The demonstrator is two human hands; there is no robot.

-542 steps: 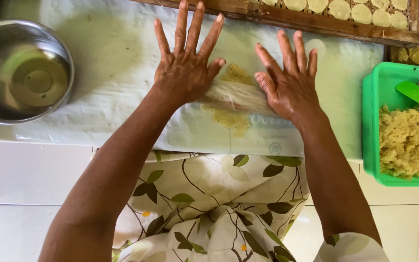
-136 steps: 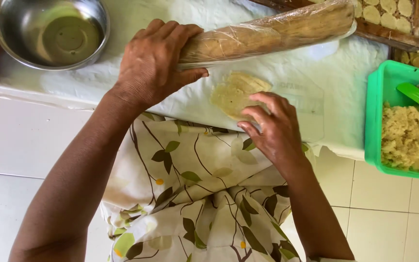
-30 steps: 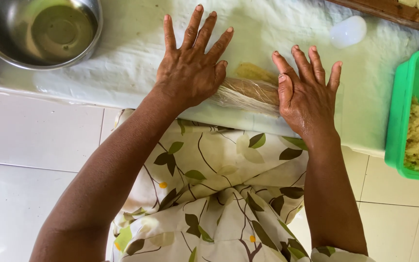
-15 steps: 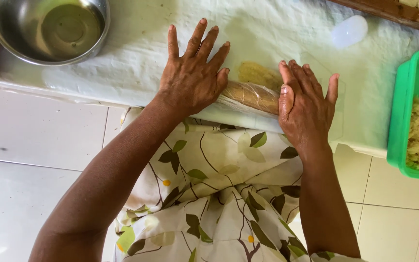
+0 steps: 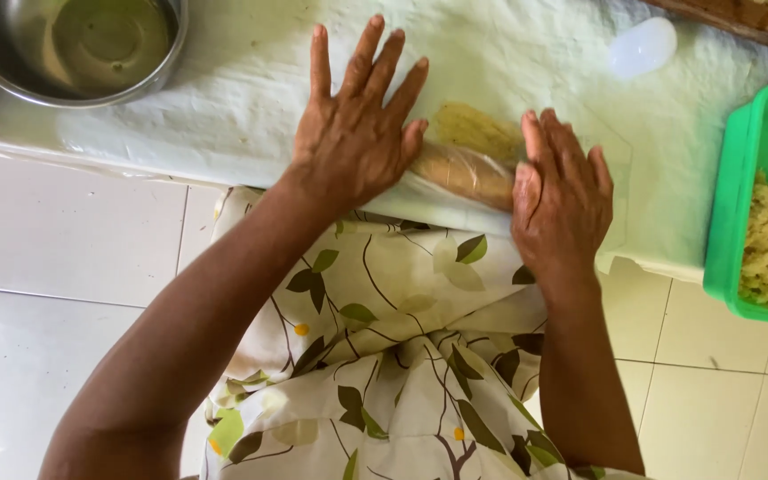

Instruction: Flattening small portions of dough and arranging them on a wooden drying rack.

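Clearly, the step in hand is rolling: both palms press on a plastic-wrapped rolling pin [image 5: 466, 173] that lies across a yellowish patty of dough [image 5: 477, 131] on the white cloth [image 5: 224, 98]. The pin sits at the near edge of the cloth, and the dough shows just beyond it, at about 12 o'clock from the pin's middle, under a clear plastic sheet [image 5: 611, 178].

The left hand [image 5: 353, 138] lies flat on the left end of the pin, fingers spread wide and pointing toward 12 o'clock, gripping nothing. The right hand [image 5: 562, 200] lies flat on the right end, fingers straight and closer together, pointing toward 11 o'clock; it also grips nothing and only presses down. Both forearms come in from 6 o'clock, over a garment with a leaf print [image 5: 384, 356].

As a judgement, the dough is partly flattened, and the next move calls for an even push from both palms, so that the pin travels straight and the patty does not become thin on one side.

Around the work, a steel bowl [image 5: 73, 44] stands at 10 o'clock from the left hand, well apart. A green tub [image 5: 740, 178] with crumbly yellow dough stands at 3 o'clock from the right hand, and a small white cap [image 5: 642, 46] lies at 1 o'clock.
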